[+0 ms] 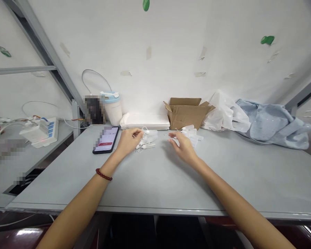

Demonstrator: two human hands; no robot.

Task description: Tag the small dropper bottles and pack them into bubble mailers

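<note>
My left hand (129, 141) is at the left side of a small pile of translucent white pieces with thin cords (149, 137). Its thumb and fingertips are pressed together; what they hold, if anything, is too small to name. To the right, my right hand (182, 147) hovers over the grey table (155, 180), thumb and fingers apart, with nothing visible between them. Behind that hand lies a second group of similar translucent pieces (194, 136), partly hidden by it.
A phone (106, 140) lies left of my left hand. Along the wall stand a cup with a blue lid (113, 109), a white stack (146, 121), an open cardboard box (188, 116), a white plastic bag (224, 114) and blue cloth (274, 124). A power strip (50, 132) sits far left.
</note>
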